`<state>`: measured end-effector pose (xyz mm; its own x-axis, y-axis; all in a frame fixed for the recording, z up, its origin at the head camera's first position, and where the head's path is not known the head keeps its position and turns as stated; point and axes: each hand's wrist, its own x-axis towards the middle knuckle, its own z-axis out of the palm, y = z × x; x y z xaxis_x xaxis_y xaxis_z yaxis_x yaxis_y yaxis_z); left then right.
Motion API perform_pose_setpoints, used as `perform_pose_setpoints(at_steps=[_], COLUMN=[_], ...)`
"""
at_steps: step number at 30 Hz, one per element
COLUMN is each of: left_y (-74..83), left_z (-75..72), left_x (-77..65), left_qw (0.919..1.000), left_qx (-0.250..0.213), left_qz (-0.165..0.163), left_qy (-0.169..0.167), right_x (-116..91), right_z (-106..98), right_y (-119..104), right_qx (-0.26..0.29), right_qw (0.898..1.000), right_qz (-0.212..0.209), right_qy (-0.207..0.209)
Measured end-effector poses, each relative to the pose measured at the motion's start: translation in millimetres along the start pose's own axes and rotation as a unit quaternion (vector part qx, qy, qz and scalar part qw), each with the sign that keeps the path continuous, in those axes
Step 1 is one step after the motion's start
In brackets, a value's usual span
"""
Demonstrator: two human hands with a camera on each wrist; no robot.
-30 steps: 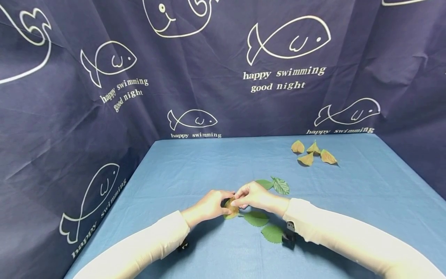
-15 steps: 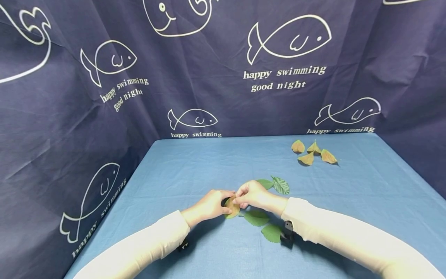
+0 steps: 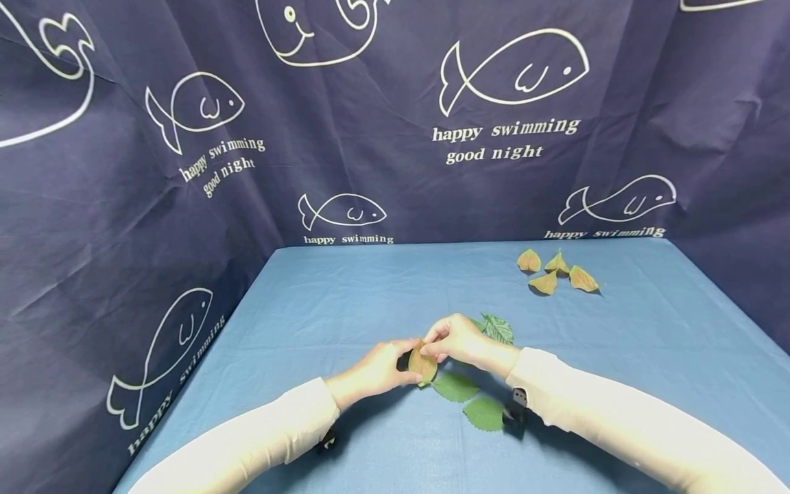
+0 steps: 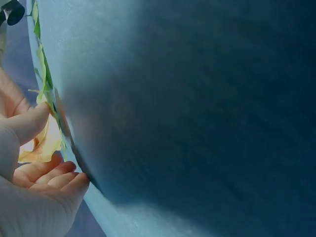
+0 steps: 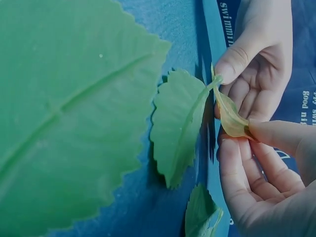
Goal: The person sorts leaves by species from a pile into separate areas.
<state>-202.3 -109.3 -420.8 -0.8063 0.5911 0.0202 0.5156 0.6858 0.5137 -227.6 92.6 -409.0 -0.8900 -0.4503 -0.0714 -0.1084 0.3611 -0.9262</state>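
A yellow-orange leaf [image 3: 422, 366] with a green edge is held between both hands near the middle of the blue table. My left hand [image 3: 382, 368] grips it from the left, its thumb [image 5: 232, 64] at the green stem end in the right wrist view. My right hand [image 3: 461, 339] pinches the opposite end between thumb and fingertips. The right wrist view shows the leaf [image 5: 232, 118] edge-on and curved. Just right of the hands lie a green leaf [image 3: 455, 387] and, closer to the front, a second one [image 3: 485, 414]. Beyond the right hand, a veined green leaf [image 3: 498, 329] overlaps another partly hidden one.
Several yellow-orange leaves [image 3: 543, 283] lie grouped at the back right of the table [image 3: 345, 295]. A dark blue curtain [image 3: 395, 158] with white fish drawings encloses the back and sides. Black camera gear hangs under both sleeves.
Both hands have shifted slightly right, carrying the yellow-orange leaf with them. The leaf has turned so that its stem end points toward the front. The green leaves stay in place.
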Motion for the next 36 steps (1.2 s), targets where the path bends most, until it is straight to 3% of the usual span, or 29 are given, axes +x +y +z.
perform_pose_setpoints(at_steps=[8,23,36], left_y=[5.4,9.4,10.4], left_z=[2.1,10.3,9.1], left_x=[1.6,6.2,6.3], left_qw=[0.9994,0.9999,0.9997], left_qx=[-0.034,-0.013,-0.001], left_qz=[-0.011,-0.009,-0.011], left_qy=[-0.005,-0.004,-0.022], right_x=[-2,-1,5], right_z=[-9,-42,-87], right_y=[2,-2,4], right_qx=[0.014,0.025,0.036], right_qw=[1.000,0.999,0.991], right_qz=[-0.005,0.008,0.042], right_qy=[-0.003,0.038,0.123])
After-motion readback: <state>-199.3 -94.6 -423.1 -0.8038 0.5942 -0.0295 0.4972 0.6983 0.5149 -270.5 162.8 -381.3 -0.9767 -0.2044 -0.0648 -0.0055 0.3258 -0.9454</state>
